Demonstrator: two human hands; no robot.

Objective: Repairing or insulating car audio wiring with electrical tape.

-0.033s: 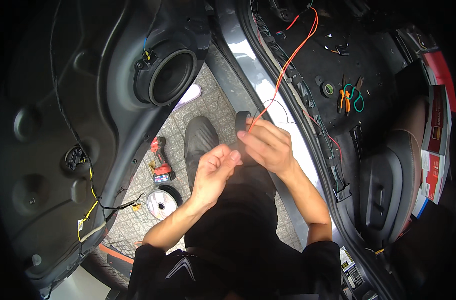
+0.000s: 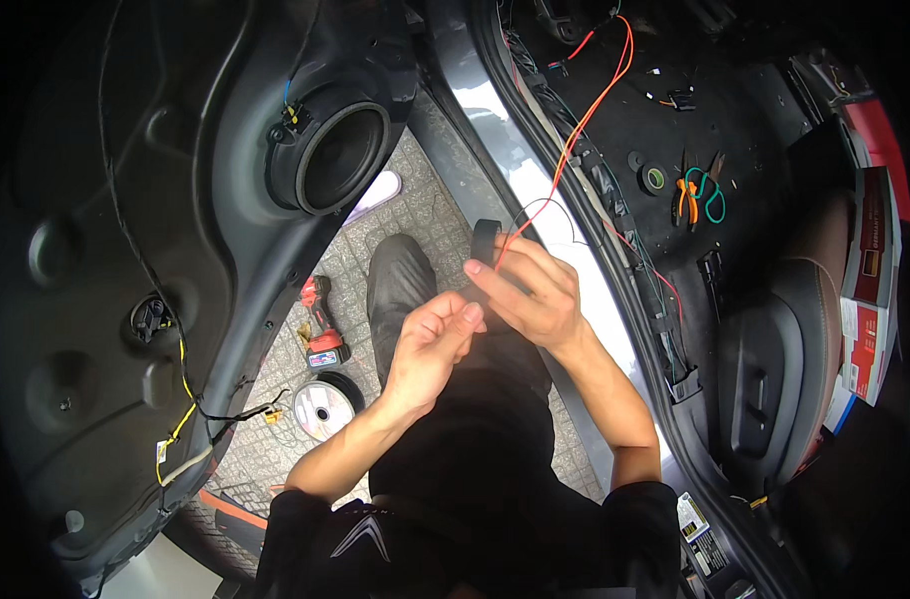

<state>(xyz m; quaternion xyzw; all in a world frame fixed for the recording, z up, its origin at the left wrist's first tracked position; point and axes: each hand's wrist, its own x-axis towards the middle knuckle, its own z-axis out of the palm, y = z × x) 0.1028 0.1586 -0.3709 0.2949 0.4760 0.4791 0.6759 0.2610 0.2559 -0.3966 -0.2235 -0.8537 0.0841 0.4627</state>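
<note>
My right hand (image 2: 540, 299) is closed around a roll of black tape (image 2: 485, 241), its fingers passing into the ring. Thin orange-red wires (image 2: 563, 160) come down from the car's interior at the top and run to the fingers of that hand. Just left of it and slightly nearer to me, my left hand (image 2: 430, 349) is closed in a pinch, thumb against the curled fingers. What it pinches is too small or hidden to make out. Both hands are above my lap, between the open door and the sill.
On the left is the open car door with a round speaker (image 2: 345, 160) and loose wiring. A red cordless power tool (image 2: 320, 324) and a wire spool (image 2: 320, 409) lie on the paving. Orange-handled pliers (image 2: 687, 205) and green scissors (image 2: 714, 205) lie inside, near a seat (image 2: 794, 349).
My right index finger has shifted slightly left, toward my left hand. The tape roll has tilted a little. Otherwise the hands hold almost the same place.
</note>
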